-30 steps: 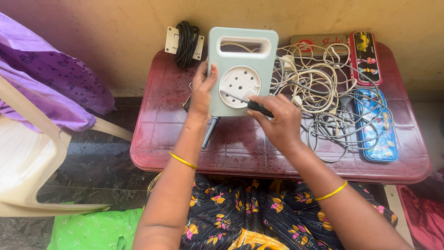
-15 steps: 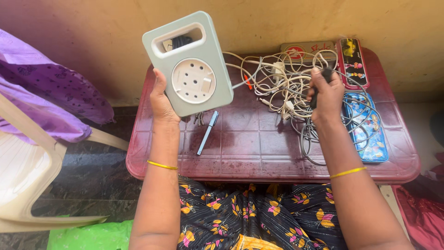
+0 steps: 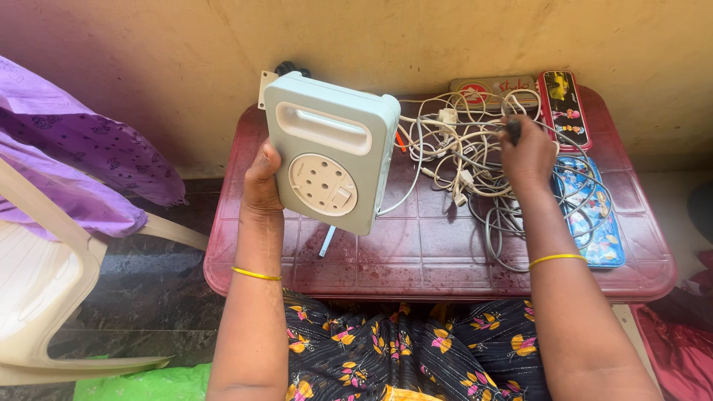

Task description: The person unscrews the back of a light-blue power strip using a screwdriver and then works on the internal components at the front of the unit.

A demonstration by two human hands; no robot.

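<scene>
1. Left hand (image 3: 261, 182): its grip is closed on the left edge of a pale green extension box (image 3: 332, 152), thumb on the front face, fingers hidden behind. The box is held off the desk (image 3: 416, 256), upright and tilted slightly to the right, over the desk's left half.
2. Extension box: rectangular, with a slot handle across the top and a round cream socket plate (image 3: 321, 185) on the front. A white lead runs from its right side toward the wire pile.
3. Right hand (image 3: 526, 152): fist-like grip closed on a small dark tool handle (image 3: 513, 130), of which only the top shows. The hand rests on the tangle of white cables (image 3: 460, 152) at the rear right of the desk.
4. Desk: dark red plastic, tiled surface. A thin blue-grey stick-like object (image 3: 327, 241) lies on it, just below the raised box.
5. Right edge of the desk: a blue patterned case (image 3: 590, 212) partly under the cables, a red patterned case (image 3: 564, 108) behind it, and a flat grey-and-red box (image 3: 483, 90) against the wall.
6. Both wrists bear a thin yellow bangle (image 3: 256, 274).
7. Left margin: a cream plastic chair (image 3: 37, 289) draped with purple cloth (image 3: 82, 160).
</scene>
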